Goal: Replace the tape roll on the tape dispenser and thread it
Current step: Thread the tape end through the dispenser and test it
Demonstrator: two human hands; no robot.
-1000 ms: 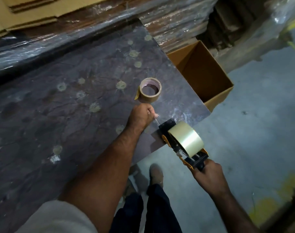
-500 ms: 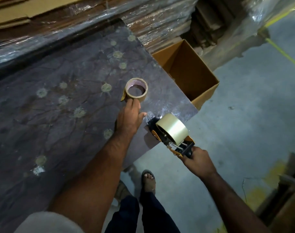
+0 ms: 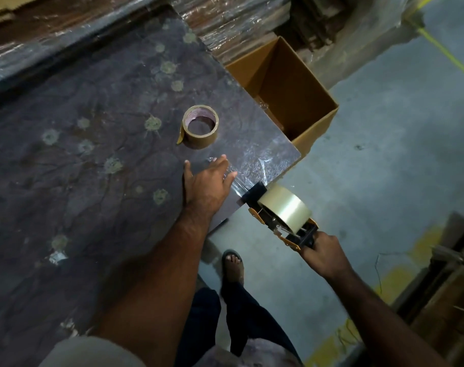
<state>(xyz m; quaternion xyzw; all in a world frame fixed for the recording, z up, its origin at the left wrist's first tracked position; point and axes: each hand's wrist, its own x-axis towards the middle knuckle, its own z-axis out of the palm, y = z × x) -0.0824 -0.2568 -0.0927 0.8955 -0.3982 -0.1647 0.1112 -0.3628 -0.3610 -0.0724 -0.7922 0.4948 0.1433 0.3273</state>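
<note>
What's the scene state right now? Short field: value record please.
left hand: open, flat on table, fingers spread, holding nothing
right hand: gripping tape dispenser handle
dispenser roll: clear tape roll mounted
dispenser position: nose at table corner edge
spare roll: brown tape roll lying flat on table, loose end out, untouched
cardboard box: open, beside the table

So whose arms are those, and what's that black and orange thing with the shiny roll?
The camera sits on a person's head and looks down, so those are the person's own arms. The right hand grips the handle of a tape dispenser, a tool that sticks tape down. The shiny roll on it is clear tape. The left hand lies open over the dark table, holding nothing. A nearly used-up brown tape roll lies on the table. A cardboard box stands open on the floor beside it.
</note>
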